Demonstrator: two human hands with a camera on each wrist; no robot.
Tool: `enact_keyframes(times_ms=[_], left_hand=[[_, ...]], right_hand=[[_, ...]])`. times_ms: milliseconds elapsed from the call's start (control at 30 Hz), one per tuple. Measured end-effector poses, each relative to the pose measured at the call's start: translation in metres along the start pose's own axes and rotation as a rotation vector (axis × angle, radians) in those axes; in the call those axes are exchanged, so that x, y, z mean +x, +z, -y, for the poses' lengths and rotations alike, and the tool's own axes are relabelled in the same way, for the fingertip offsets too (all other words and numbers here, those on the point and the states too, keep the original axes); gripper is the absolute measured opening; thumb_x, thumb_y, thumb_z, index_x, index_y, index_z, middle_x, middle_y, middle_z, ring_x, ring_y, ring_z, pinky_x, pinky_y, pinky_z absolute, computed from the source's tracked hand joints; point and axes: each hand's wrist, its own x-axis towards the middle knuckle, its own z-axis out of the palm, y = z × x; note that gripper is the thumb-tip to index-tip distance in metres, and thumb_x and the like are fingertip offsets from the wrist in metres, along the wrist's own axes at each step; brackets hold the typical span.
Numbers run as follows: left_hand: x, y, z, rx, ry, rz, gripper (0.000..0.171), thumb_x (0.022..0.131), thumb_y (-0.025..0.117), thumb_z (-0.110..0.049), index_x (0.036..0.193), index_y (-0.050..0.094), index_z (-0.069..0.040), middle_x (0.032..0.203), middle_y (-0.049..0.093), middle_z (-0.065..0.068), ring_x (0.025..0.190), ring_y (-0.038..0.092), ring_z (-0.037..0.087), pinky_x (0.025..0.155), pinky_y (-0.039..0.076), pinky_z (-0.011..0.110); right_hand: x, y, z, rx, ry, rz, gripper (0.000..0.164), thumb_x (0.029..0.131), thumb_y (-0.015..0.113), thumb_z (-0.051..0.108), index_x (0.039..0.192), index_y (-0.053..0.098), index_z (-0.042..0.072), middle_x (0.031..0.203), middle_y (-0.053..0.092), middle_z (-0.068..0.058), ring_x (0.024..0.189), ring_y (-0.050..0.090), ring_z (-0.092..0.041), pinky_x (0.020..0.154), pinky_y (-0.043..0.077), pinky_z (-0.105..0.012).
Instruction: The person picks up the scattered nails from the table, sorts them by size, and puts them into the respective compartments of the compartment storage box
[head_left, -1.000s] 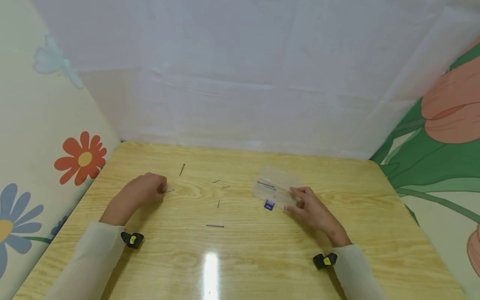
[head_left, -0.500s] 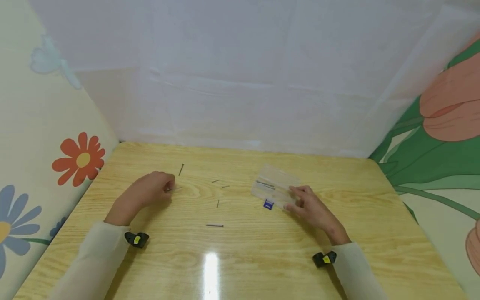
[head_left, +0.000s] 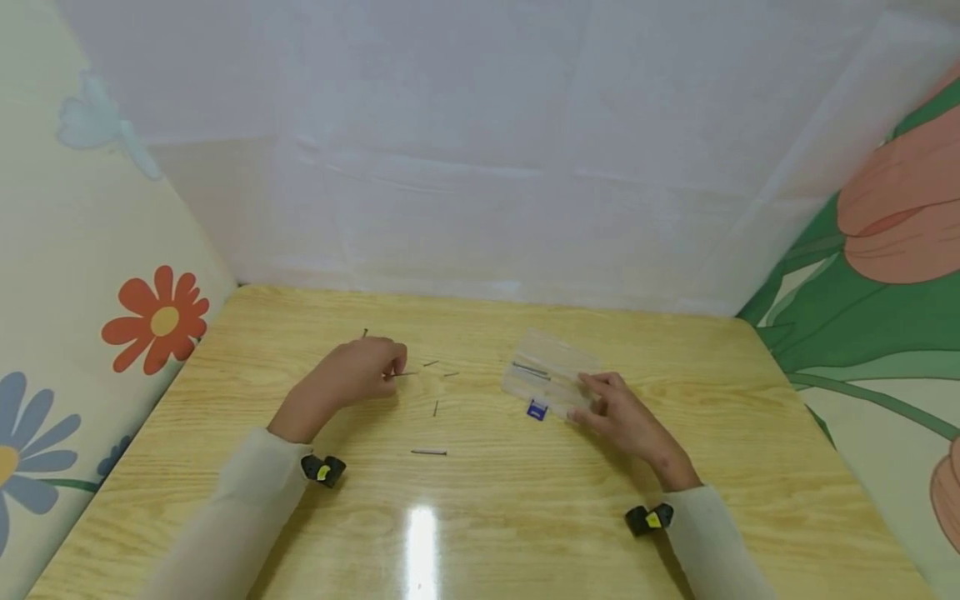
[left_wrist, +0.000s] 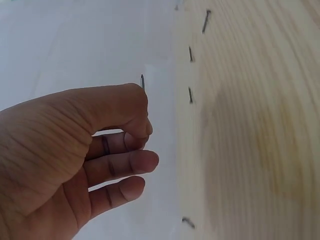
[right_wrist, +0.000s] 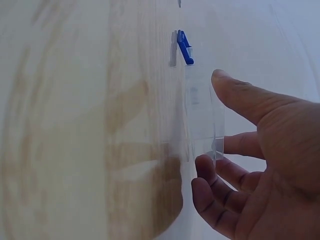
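Over the left part of the table my left hand [head_left: 352, 373] pinches a nail [head_left: 407, 374] between thumb and index finger. In the left wrist view the tip of that nail [left_wrist: 142, 81] sticks out past the knuckle, its rest hidden by the fingers. My right hand [head_left: 633, 429] holds the right side of a clear plastic box [head_left: 564, 357], thumb on the near edge. Inside the box lie a few long nails [head_left: 532, 370]. A blue latch [head_left: 537, 409] projects from the box's front, and it shows in the right wrist view too.
Between the hands lie two small nails [head_left: 451, 374], a short nail [head_left: 436, 408] and a longer nail [head_left: 429, 452] on the wooden table [head_left: 510, 517]. Behind the left hand another nail [head_left: 365, 332] is partly hidden. A white sheet [head_left: 465, 167] hangs at the back edge.
My left hand has moved right across the table with the nail, now near the two small nails and partly covering the back nail. The right hand and box stay put.
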Motion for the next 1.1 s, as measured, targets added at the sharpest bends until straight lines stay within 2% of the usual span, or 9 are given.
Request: enact_keyframes(times_ms=[400, 767, 1100], left_hand=[[0.044, 0.027, -0.041, 0.067, 0.126, 0.026, 0.017, 0.089, 0.062, 0.001, 0.087, 0.057, -0.015, 0.080, 0.050, -0.003, 0.068, 0.041, 0.014, 0.059, 0.034, 0.031], [0.080, 0.041, -0.077, 0.103, 0.223, 0.022, 0.016, 0.089, 0.064, 0.000, 0.087, 0.060, -0.015, 0.080, 0.053, -0.004, 0.070, 0.047, 0.013, 0.062, 0.042, 0.030], [0.108, 0.051, -0.104, 0.124, 0.274, 0.016, 0.014, 0.086, 0.064, -0.002, 0.087, 0.063, -0.016, 0.083, 0.058, -0.003, 0.071, 0.052, 0.013, 0.060, 0.045, 0.027]], right_hand=[[0.000, 0.000, -0.001, 0.010, -0.014, -0.008, 0.070, 0.099, 0.072, 0.022, 0.155, 0.039, -0.004, 0.136, 0.044, -0.023, 0.096, 0.051, -0.025, 0.075, 0.048, -0.035], [-0.001, 0.000, -0.002, 0.000, -0.010, -0.015, 0.070, 0.098, 0.073, 0.022, 0.154, 0.040, -0.004, 0.138, 0.044, -0.023, 0.096, 0.052, -0.025, 0.077, 0.048, -0.038], [0.001, 0.001, -0.003, 0.017, 0.004, -0.013, 0.070, 0.098, 0.073, 0.024, 0.154, 0.041, -0.003, 0.134, 0.044, -0.021, 0.098, 0.050, -0.026, 0.077, 0.047, -0.038]])
